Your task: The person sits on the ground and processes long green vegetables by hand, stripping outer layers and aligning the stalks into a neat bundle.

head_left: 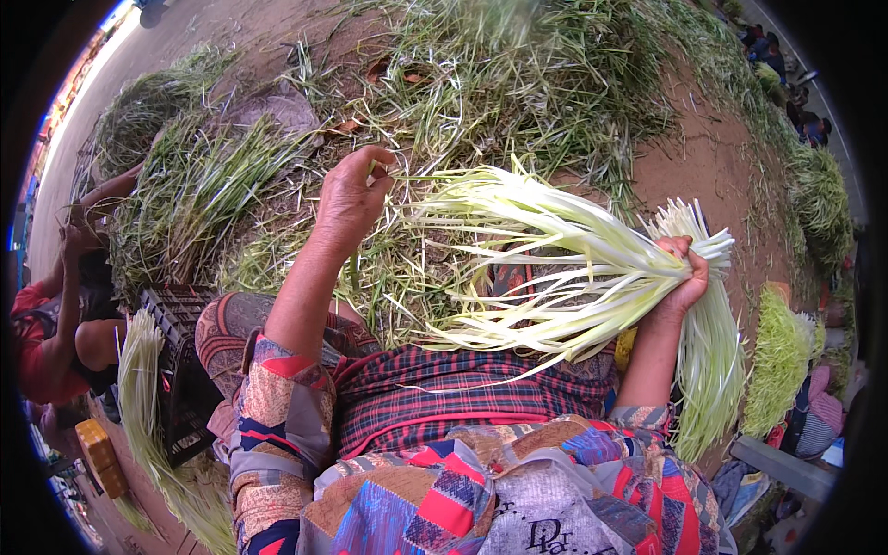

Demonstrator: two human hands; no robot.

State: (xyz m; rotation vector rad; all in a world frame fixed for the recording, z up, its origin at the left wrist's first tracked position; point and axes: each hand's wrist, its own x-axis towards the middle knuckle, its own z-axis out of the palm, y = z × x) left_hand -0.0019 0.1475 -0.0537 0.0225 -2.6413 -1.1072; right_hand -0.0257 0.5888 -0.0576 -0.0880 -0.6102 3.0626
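Note:
My right hand (683, 277) is wrapped round a bunch of pale yellow-white chives (564, 250) near its white cut ends. The long flat leaves fan out to the left over my lap. My left hand (356, 190) is closed in a pinch, just beyond the leaf tips, with a thin strip of green leaf showing at the fingers. Right beside my right wrist hangs another bundle of pale chives (710, 388), its stem ends behind the held bunch. What supports that bundle is hidden.
Heaps of loose green leaves (555, 83) cover the ground ahead, with another pile (194, 194) at left. A black plastic crate (180, 370) bears pale chives (143, 370) on my left. A person (55, 342) sits beyond it. More chives (777, 361) lie at right.

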